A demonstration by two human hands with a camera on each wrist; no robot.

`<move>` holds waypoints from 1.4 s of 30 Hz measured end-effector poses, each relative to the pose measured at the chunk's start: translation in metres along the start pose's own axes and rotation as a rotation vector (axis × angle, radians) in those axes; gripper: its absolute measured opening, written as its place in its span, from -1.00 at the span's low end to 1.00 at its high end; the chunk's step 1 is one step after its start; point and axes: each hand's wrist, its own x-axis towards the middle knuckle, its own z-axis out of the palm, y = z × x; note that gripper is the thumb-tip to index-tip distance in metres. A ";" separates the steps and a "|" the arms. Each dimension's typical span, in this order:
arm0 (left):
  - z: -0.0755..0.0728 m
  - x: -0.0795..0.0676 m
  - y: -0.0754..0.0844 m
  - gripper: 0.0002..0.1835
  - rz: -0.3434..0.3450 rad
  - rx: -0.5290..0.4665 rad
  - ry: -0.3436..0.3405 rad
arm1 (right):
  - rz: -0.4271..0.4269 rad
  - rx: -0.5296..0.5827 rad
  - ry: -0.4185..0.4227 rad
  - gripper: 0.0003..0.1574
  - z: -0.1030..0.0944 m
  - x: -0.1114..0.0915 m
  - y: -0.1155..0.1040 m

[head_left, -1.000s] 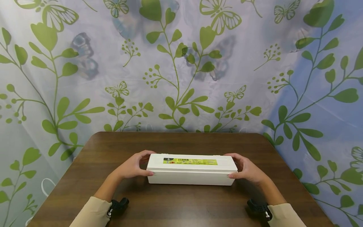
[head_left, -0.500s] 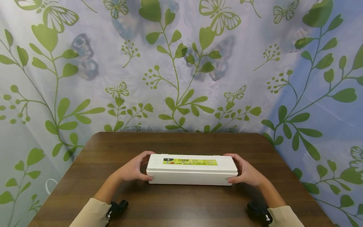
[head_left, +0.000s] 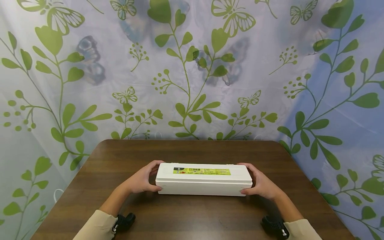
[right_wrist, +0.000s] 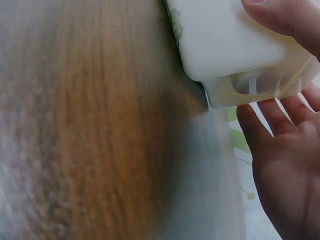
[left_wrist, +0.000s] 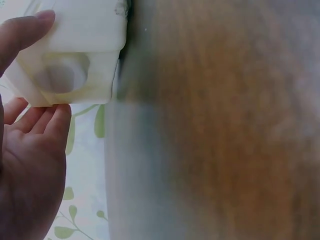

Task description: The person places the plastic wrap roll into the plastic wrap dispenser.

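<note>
A long white cling film box (head_left: 204, 188) lies crosswise on the brown table, its lid down and a yellow-green label (head_left: 201, 171) on top. My left hand (head_left: 138, 180) grips its left end, thumb on the front face and fingers behind. At the opposite end, my right hand (head_left: 264, 185) holds it the same way. In the left wrist view, a round recess (left_wrist: 62, 75) shows in the end of the box between thumb and fingers. The right wrist view has the right thumb (right_wrist: 280, 15) pressed to the white front face, with fingertips along the back edge.
The wood-grain table (head_left: 192, 216) has rounded far corners. Behind it hangs a curtain (head_left: 192, 83) printed with green leaves and butterflies. A white loop of cord (head_left: 57, 195) shows past the table's left edge. Black straps (head_left: 123, 222) sit on both wrists.
Both thumbs have slid down a little from the lid seam onto the lower front of the box. The box itself stays in place, lid down.
</note>
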 end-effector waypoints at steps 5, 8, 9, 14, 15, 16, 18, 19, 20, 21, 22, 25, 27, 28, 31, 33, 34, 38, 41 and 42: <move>0.002 -0.001 0.001 -0.05 -0.002 0.017 0.023 | -0.004 -0.001 0.021 0.17 0.001 -0.001 0.000; 0.003 -0.002 0.001 -0.06 0.006 0.026 0.035 | -0.017 0.009 0.032 0.17 0.002 -0.001 0.001; 0.003 -0.002 0.000 -0.05 0.011 0.028 0.039 | -0.020 0.013 0.034 0.16 0.002 0.000 0.002; 0.004 -0.003 0.000 -0.05 0.024 0.031 0.053 | -0.021 0.015 0.055 0.16 0.004 0.000 0.003; 0.004 -0.003 0.000 -0.05 0.025 0.032 0.054 | -0.015 0.011 0.061 0.15 0.004 0.000 0.003; 0.004 -0.003 0.001 -0.06 0.026 0.031 0.055 | -0.013 0.002 0.069 0.15 0.005 0.000 0.003; 0.004 -0.002 0.002 -0.06 0.026 0.033 0.056 | -0.004 -0.014 0.085 0.15 0.005 -0.001 0.002; 0.004 -0.002 0.003 -0.06 0.026 0.034 0.056 | 0.000 -0.019 0.091 0.15 0.005 -0.001 0.002; 0.004 -0.002 0.003 -0.06 0.027 0.036 0.056 | -0.004 -0.024 0.094 0.15 0.005 -0.001 0.003; 0.004 -0.002 0.003 -0.06 0.028 0.035 0.055 | 0.000 -0.025 0.096 0.15 0.005 -0.001 0.003; 0.004 -0.002 0.004 -0.06 0.029 0.033 0.053 | -0.002 -0.021 0.092 0.15 0.005 -0.001 0.003; 0.004 -0.002 0.003 -0.06 0.029 0.018 0.043 | -0.001 -0.005 0.067 0.16 0.005 -0.001 0.004; 0.005 -0.003 0.002 -0.06 0.031 -0.003 0.030 | 0.004 0.008 0.042 0.19 0.004 -0.002 0.004; 0.005 -0.003 0.001 -0.06 0.033 -0.012 0.022 | 0.006 0.020 0.027 0.19 0.003 -0.002 0.004; 0.005 -0.003 -0.001 -0.07 0.027 -0.043 0.002 | 0.009 0.077 -0.009 0.10 0.001 -0.003 0.004; 0.005 -0.003 -0.002 -0.12 0.006 -0.069 -0.001 | 0.008 0.119 -0.023 -0.01 0.000 -0.003 0.003; 0.004 -0.004 -0.002 -0.14 -0.008 -0.083 -0.001 | 0.004 0.136 -0.028 -0.07 -0.001 -0.003 0.003; 0.003 -0.004 -0.001 -0.22 -0.050 -0.123 0.001 | -0.002 0.147 -0.019 -0.15 -0.002 -0.001 0.003; 0.003 -0.004 0.000 -0.21 -0.047 -0.128 0.002 | -0.001 0.152 -0.013 -0.11 -0.002 -0.001 0.003; 0.003 -0.004 0.000 -0.21 -0.043 -0.126 0.003 | -0.001 0.152 -0.011 -0.10 -0.002 -0.001 0.003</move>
